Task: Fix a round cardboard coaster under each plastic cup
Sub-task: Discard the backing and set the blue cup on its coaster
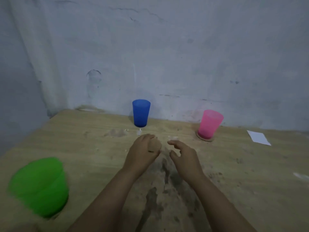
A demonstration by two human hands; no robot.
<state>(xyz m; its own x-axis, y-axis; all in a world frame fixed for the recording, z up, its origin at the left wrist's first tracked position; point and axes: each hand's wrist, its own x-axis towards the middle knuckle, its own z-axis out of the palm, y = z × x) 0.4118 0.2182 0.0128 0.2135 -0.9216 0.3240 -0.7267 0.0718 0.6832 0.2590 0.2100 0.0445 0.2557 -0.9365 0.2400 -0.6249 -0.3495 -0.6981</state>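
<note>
Three plastic cups stand on the wooden table (pixel 234 164). The blue cup (pixel 141 113) is at the back centre, upright. The pink cup (pixel 209 123) stands at the back right on a round cardboard coaster (pixel 205 139). The green cup (pixel 41 185) is near the front left, blurred. My left hand (pixel 142 153) is at the table's middle, closed on a round cardboard coaster (pixel 155 145). My right hand (pixel 184 155) is just to its right, fingers apart and curled, holding nothing that I can make out.
A white sheet of paper (pixel 258 137) lies at the back right. A small white object (pixel 139 131) sits just in front of the blue cup. Dark stains mark the table near the front. A rough wall runs directly behind the table.
</note>
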